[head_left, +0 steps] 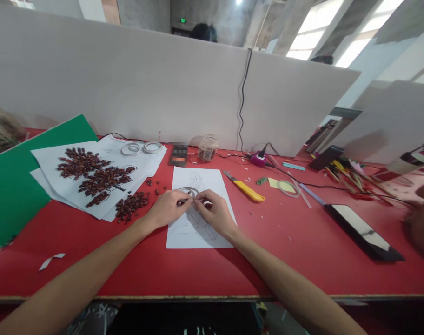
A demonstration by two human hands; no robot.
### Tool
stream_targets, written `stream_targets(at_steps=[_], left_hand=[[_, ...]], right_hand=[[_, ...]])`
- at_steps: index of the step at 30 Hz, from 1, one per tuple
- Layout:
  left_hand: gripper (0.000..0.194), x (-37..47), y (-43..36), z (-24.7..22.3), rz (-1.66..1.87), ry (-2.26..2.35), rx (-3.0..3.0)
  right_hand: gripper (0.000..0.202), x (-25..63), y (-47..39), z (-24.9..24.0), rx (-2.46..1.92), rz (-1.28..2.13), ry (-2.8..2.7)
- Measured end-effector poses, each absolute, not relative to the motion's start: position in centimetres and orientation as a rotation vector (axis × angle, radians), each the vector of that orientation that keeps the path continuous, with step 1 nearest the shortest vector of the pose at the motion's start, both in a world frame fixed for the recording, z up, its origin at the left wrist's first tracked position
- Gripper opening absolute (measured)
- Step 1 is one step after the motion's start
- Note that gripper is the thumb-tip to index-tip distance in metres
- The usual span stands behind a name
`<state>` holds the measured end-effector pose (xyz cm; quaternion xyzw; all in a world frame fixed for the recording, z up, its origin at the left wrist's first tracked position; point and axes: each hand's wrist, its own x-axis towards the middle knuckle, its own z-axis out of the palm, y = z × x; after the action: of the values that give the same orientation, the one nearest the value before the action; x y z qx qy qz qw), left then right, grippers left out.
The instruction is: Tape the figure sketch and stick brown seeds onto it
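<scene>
My left hand (169, 208) and my right hand (217, 211) meet over a white sheet with a pencil drawing (182, 232). Between them is a thin roll of tape (188, 189), partly covered by the fingers. Both hands are closed in a pinch at its near edge, fingertips almost touching. Exactly how each fingertip grips the tape is too small to make out. Left of my left hand lies a loose pile of dark brown beans (132, 204). To the right of the sheet rests a yellow utility knife (248, 190), its blade toward the sheet.
At left, sheets bearing a bean picture (93, 174) overlap a green board (20, 186), with tape rolls (152, 147) on top. A glass jar (208, 148) stands by the partition (145, 93). A phone (360, 228), another tape roll (288, 188) and cables lie right. Another person's arm (421, 223) shows at far right.
</scene>
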<state>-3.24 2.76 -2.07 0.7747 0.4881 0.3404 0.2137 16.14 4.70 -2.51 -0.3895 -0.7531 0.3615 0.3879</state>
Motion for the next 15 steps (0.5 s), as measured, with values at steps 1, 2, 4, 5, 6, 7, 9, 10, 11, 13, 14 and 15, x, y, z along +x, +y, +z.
stream_targets(at_steps=[1,2,4,5,6,7,9,10,11,13,14,15], left_hand=[[0.023,-3.21,2.79,-2.09,0.961,1.352,2.144],[0.023,-3.17,2.83,-2.12,0.977,1.350,2.138],[0.022,-3.07,2.91,-2.17,1.006,1.343,2.124],[0.022,-3.03,2.96,-2.20,1.018,1.339,2.115],[0.022,-3.00,3.00,-2.23,1.024,1.333,2.104],[0.022,-2.98,3.04,-2.27,1.026,1.329,2.092],[0.021,-2.96,3.11,-2.35,1.021,1.324,2.066],[0.021,-2.95,3.14,-2.40,1.015,1.323,2.055],[0.021,-2.94,3.15,-2.46,1.007,1.321,2.045],[0.021,-2.87,3.17,-2.56,1.001,1.314,2.029],[0.022,-2.84,3.18,-2.60,1.000,1.307,2.023],[0.022,-2.82,3.21,-2.62,0.999,1.297,2.016]], right_hand=[[0.011,16.12,4.69,-2.46,-0.978,0.898,-1.928],[0.011,16.10,4.66,-2.39,-0.964,0.877,-1.944],[0.009,16.06,4.60,-2.24,-0.941,0.843,-1.971],[0.009,16.04,4.57,-2.18,-0.932,0.832,-1.980],[0.008,16.03,4.55,-2.14,-0.924,0.822,-1.985],[0.008,16.01,4.54,-2.13,-0.915,0.810,-1.986],[0.007,15.97,4.56,-2.19,-0.892,0.786,-1.986],[0.007,15.95,4.59,-2.26,-0.879,0.774,-1.987],[0.007,15.93,4.65,-2.35,-0.866,0.765,-1.989],[0.009,15.91,4.78,-2.54,-0.840,0.756,-1.996],[0.009,15.92,4.85,-2.62,-0.830,0.753,-1.999],[0.010,15.93,4.88,-2.68,-0.820,0.747,-2.005]])
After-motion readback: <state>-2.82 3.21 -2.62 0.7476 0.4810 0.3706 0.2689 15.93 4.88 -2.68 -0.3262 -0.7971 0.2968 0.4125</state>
